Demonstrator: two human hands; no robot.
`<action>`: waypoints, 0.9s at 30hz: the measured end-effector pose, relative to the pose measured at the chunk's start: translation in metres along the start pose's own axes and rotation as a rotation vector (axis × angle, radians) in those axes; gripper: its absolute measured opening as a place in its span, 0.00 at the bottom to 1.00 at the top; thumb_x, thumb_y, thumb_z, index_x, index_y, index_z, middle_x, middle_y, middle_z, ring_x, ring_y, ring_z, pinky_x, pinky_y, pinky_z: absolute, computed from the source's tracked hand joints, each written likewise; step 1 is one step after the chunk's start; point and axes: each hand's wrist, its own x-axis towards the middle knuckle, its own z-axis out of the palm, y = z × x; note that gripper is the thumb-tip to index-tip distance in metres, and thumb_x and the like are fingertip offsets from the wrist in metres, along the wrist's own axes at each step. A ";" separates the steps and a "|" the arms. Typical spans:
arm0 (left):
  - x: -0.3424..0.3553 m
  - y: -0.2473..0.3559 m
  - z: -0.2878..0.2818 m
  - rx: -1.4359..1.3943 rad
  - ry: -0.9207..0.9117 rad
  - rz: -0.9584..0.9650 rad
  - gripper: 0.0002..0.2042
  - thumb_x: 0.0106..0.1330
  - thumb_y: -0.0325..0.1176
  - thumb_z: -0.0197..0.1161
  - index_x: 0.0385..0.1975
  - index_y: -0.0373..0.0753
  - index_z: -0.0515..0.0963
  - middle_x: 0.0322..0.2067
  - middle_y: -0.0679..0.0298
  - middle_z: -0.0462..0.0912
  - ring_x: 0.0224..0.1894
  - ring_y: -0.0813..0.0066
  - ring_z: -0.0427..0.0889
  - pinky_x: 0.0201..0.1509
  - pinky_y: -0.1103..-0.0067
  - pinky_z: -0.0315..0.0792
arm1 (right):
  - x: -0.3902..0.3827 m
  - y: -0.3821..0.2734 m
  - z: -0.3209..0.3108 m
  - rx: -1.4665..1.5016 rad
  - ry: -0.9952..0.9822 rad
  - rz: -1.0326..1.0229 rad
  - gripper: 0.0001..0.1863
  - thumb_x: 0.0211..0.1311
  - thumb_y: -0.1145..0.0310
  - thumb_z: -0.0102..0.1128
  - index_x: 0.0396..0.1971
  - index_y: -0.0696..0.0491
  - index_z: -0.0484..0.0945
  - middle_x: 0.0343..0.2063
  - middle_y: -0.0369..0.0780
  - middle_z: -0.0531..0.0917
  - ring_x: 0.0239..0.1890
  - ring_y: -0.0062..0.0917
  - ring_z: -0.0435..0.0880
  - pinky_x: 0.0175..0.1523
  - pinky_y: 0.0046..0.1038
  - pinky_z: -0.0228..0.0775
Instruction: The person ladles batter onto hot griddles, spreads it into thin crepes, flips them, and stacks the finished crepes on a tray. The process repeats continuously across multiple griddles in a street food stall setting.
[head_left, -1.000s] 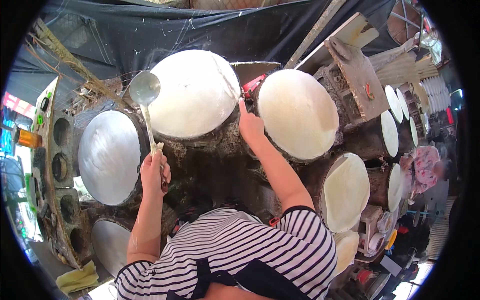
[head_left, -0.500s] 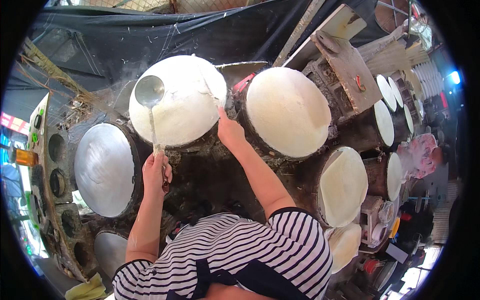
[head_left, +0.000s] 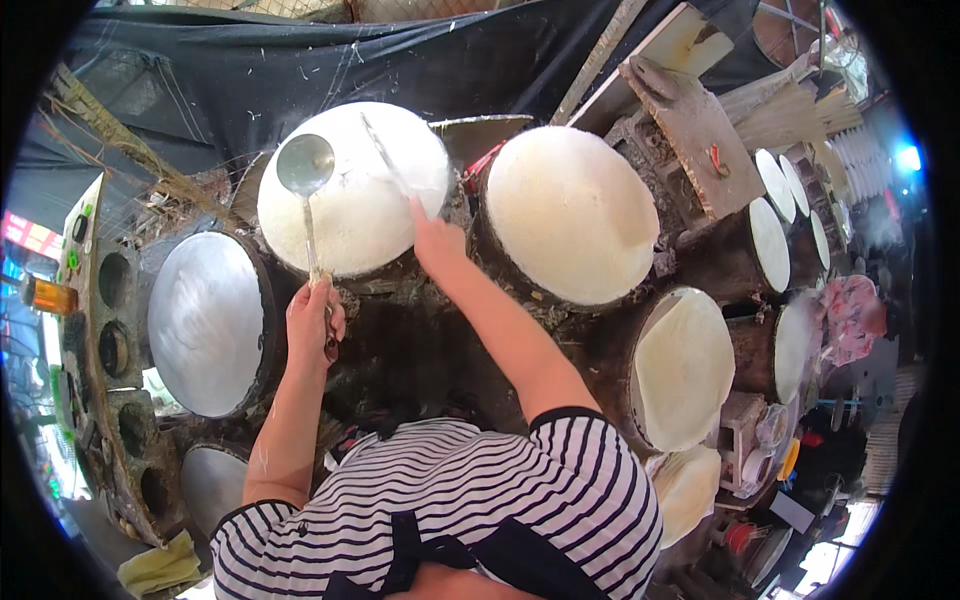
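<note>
My left hand is closed round the handle of a metal ladle, whose round bowl hangs over a white-coated round griddle. In my right hand is a long, thin spreading blade, its fingers wrapped round the near end. The blade slants up and to the left across the pale batter on that griddle's right half. Whether the ladle touches the batter I cannot tell.
A bare silvery griddle stands at left. To the right are a griddle with a pale sheet and another with a loose-edged sheet. A wooden board rests on blocks; a black tarp hangs behind.
My right hand and the blade have moved left, inward from the griddle's right edge. The ladle bowl has shifted slightly right; my left hand keeps its hold.
</note>
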 end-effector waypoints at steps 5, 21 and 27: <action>0.001 0.006 -0.002 -0.048 0.025 0.018 0.10 0.66 0.36 0.55 0.26 0.39 0.67 0.20 0.69 0.68 0.12 0.83 0.66 0.09 0.85 0.60 | -0.033 0.008 -0.023 0.034 -0.084 0.151 0.35 0.57 0.72 0.45 0.66 0.47 0.49 0.23 0.47 0.79 0.24 0.41 0.81 0.30 0.41 0.73; 0.002 0.011 -0.014 -0.021 0.084 0.064 0.10 0.66 0.37 0.55 0.26 0.39 0.67 0.20 0.69 0.68 0.12 0.84 0.65 0.10 0.85 0.60 | -0.013 -0.005 0.001 -0.066 -0.022 -0.194 0.33 0.52 0.72 0.49 0.63 0.45 0.58 0.21 0.45 0.78 0.20 0.37 0.80 0.25 0.40 0.72; -0.007 0.008 -0.017 -0.052 0.162 0.069 0.10 0.65 0.37 0.55 0.26 0.40 0.67 0.20 0.69 0.68 0.13 0.84 0.66 0.10 0.85 0.61 | -0.002 0.013 -0.015 -0.090 -0.014 -0.162 0.32 0.54 0.73 0.47 0.62 0.45 0.59 0.22 0.44 0.80 0.21 0.38 0.81 0.26 0.40 0.72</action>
